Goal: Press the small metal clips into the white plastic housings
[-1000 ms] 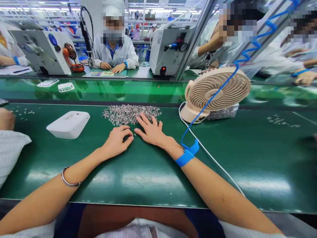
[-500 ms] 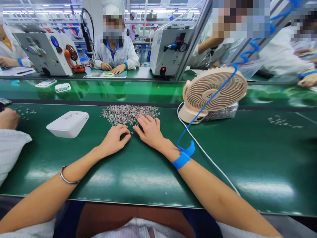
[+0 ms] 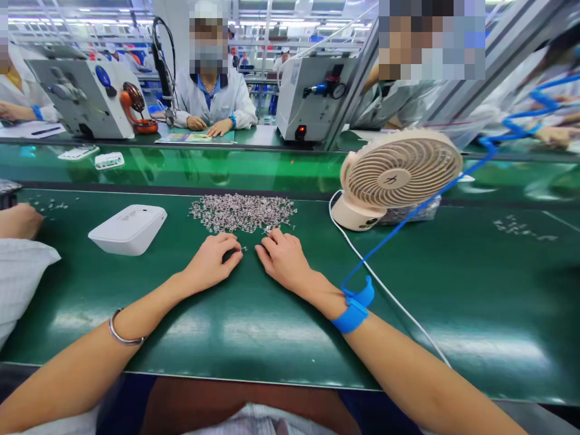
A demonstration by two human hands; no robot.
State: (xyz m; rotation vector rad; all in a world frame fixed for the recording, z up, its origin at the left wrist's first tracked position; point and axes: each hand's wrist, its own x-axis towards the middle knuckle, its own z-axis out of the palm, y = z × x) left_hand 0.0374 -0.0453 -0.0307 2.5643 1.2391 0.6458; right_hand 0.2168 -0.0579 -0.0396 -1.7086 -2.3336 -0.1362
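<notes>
A loose pile of small shiny metal parts (image 3: 242, 211), too small to name exactly, lies on the green bench in front of me. My left hand (image 3: 216, 260) is at the pile's near edge, thumb and forefinger pinched on one small metal part (image 3: 244, 249) whose end sticks out. Just to its right, my right hand (image 3: 285, 257) rests at the near right edge of the pile, palm down. Its fingers are bent and the thumb stands apart from them. By its fingertips lies a brighter metal part (image 3: 268, 229). A blue wrist strap (image 3: 353, 311) is around my right wrist.
A white plastic box (image 3: 129, 229) sits left of the pile. To the right stands a beige fan (image 3: 394, 178), its white cable (image 3: 399, 302) crossing the bench. Small parts (image 3: 521, 228) lie far right. A neighbour's hand (image 3: 22, 222) is at left; a conveyor (image 3: 181, 172) runs behind.
My right hand has drawn back from over the pile toward me, its fingers now more bent. My left hand keeps its pinch on the small part. The blue cord has swung right.
</notes>
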